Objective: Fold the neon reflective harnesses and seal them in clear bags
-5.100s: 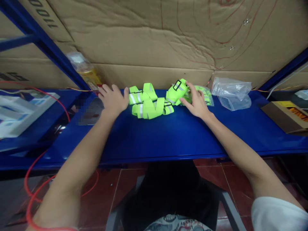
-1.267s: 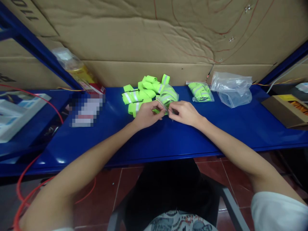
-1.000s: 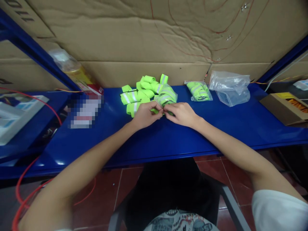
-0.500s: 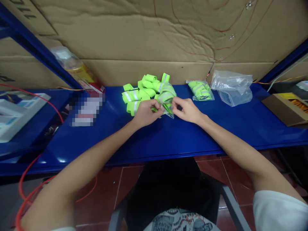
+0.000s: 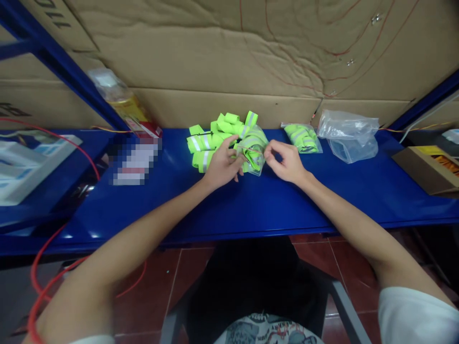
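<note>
Both hands meet over a small clear bag [image 5: 254, 152] stuffed with a neon-green reflective band, held just above the blue shelf [image 5: 251, 200]. My left hand [image 5: 221, 165] pinches the bag's left edge with thumb and fingers. My right hand [image 5: 285, 160] pinches its right edge, fingers curled. Behind them lies a pile of loose green bands [image 5: 215, 136] with silver stripes.
A second bagged band [image 5: 303, 137] and a heap of empty clear bags [image 5: 347, 136] lie at the back right. A cardboard box [image 5: 426, 167] sits far right. A bottle [image 5: 122, 102] and red packet stand back left. Cardboard lines the wall. Red cable [image 5: 53, 248] hangs at left.
Five seconds ago both hands lay on loose bands at the back. Since then a band went into a bag; over the last second the hands raised it slightly and drew apart along its edge.
</note>
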Demonstrator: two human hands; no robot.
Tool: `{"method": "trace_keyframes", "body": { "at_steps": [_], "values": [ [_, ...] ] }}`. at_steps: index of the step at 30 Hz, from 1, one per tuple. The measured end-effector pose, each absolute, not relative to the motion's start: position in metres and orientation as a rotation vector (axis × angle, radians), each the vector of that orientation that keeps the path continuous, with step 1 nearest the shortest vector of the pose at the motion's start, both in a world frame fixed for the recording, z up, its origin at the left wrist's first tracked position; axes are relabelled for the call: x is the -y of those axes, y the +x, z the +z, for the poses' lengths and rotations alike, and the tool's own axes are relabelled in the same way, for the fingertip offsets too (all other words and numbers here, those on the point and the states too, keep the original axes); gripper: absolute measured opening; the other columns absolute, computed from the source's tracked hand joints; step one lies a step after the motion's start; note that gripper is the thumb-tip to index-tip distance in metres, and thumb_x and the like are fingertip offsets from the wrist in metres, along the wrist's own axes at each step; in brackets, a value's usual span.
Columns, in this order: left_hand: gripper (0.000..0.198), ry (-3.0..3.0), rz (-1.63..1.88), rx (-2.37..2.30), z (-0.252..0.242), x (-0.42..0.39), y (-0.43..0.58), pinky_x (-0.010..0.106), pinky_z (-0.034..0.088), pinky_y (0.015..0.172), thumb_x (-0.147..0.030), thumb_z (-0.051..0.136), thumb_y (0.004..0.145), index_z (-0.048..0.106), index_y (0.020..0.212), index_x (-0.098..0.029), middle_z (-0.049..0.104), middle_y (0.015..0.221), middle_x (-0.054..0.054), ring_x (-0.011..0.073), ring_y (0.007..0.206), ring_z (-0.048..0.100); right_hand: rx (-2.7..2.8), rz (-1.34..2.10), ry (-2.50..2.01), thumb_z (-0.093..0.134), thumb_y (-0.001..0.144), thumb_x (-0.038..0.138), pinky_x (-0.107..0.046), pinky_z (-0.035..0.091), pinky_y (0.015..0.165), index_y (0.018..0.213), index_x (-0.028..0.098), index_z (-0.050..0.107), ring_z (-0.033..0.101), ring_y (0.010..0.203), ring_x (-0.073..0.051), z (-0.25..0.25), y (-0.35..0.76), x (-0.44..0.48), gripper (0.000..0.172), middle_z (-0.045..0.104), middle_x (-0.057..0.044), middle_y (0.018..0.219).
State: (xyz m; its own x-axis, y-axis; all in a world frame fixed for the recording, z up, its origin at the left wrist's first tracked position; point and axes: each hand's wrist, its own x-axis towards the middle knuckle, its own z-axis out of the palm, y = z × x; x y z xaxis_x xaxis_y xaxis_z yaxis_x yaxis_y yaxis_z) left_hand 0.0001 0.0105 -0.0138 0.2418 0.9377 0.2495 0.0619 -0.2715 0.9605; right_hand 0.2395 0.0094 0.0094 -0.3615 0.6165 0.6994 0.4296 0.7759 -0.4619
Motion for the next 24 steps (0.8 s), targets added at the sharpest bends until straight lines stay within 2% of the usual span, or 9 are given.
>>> {"method": "trace_keyframes", "body": {
  "at_steps": [2,4,6,7,9,14,16,20,24],
  "values": [
    [0.053,1.611,1.169,-0.93,-0.017,-0.013,-0.002,0.027,0.063,0.044,-0.037,0.073,0.097,0.058,0.147,-0.022,0.075,0.099,0.006,0.0155,0.062,0.073,1.892,0.277,-0.933,0.051,0.105,0.034,-0.038,0.054,0.079,0.09,0.024,0.058,0.063,0.076,-0.021,0.006,0.247,-0.02,0.02,0.067,-0.004,0.085],
    [0.047,1.66,1.2,-0.882,-0.018,-0.014,-0.003,0.031,0.07,0.056,-0.039,0.069,0.101,0.066,0.144,-0.021,0.076,0.103,0.007,0.0183,0.075,0.077,1.767,0.282,-1.078,0.051,0.103,0.036,-0.047,0.057,0.093,0.107,0.024,0.063,0.067,0.088,-0.025,-0.001,0.256,-0.035,0.017,0.072,-0.01,0.107],
    [0.04,1.715,1.25,-0.826,-0.017,-0.013,-0.004,0.033,0.073,0.064,-0.04,0.067,0.103,0.071,0.139,-0.022,0.078,0.11,0.008,0.0192,0.083,0.079,1.747,0.379,-1.17,0.06,0.093,0.034,-0.053,0.056,0.102,0.129,0.021,0.063,0.07,0.095,-0.027,-0.009,0.264,-0.049,0.038,0.071,-0.016,0.128],
    [0.037,1.734,1.268,-0.795,-0.015,-0.013,-0.005,0.033,0.073,0.066,-0.041,0.066,0.104,0.073,0.135,-0.023,0.078,0.115,0.008,0.0188,0.083,0.079,1.755,0.484,-1.182,0.062,0.089,0.033,-0.054,0.056,0.103,0.136,0.019,0.061,0.07,0.097,-0.028,-0.012,0.266,-0.054,0.049,0.071,-0.017,0.13],
    [0.034,1.746,1.292,-0.744,-0.011,-0.012,-0.005,0.033,0.073,0.066,-0.046,0.066,0.105,0.076,0.129,-0.025,0.078,0.123,0.007,0.0177,0.081,0.078,1.776,0.745,-1.14,0.066,0.084,0.034,-0.052,0.059,0.099,0.136,0.018,0.064,0.071,0.096,-0.027,-0.014,0.268,-0.059,0.055,0.076,-0.014,0.121],
    [0.04,1.724,1.403,-0.813,-0.001,-0.016,-0.01,0.033,0.07,0.071,-0.056,0.066,0.104,0.073,0.132,-0.027,0.077,0.13,0.007,0.022,0.096,0.079,1.551,1.207,-0.966,0.081,0.079,0.045,-0.031,0.061,0.065,0.1,0.021,0.076,0.067,0.071,-0.016,0.009,0.271,-0.05,0.032,0.077,-0.003,0.088],
    [0.042,1.703,1.426,-0.897,0.001,-0.019,-0.011,0.033,0.069,0.074,-0.056,0.064,0.105,0.068,0.137,-0.029,0.077,0.126,0.007,0.0241,0.1,0.08,1.455,1.23,-0.914,0.088,0.077,0.054,-0.029,0.061,0.057,0.094,0.022,0.075,0.064,0.063,-0.014,0.022,0.276,-0.046,0.039,0.072,-0.001,0.079],
    [0.048,1.643,1.34,-0.928,0.002,-0.018,-0.008,0.034,0.068,0.072,-0.058,0.062,0.105,0.059,0.145,-0.032,0.078,0.116,0.006,0.0223,0.093,0.08,1.437,1.106,-0.886,0.093,0.073,0.066,-0.03,0.062,0.05,0.095,0.024,0.069,0.066,0.062,-0.014,0.034,0.286,-0.045,0.053,0.068,0.0,0.081],
    [0.057,1.699,1.309,-0.848,0.002,-0.012,-0.002,0.034,0.068,0.089,-0.065,0.061,0.103,0.052,0.148,-0.031,0.079,0.119,0.007,0.0202,0.104,0.079,1.432,1.015,-0.93,0.085,0.076,0.077,-0.029,0.061,0.048,0.096,0.026,0.06,0.067,0.06,-0.014,0.03,0.293,-0.056,0.06,0.065,0.001,0.081]
  ]
}}
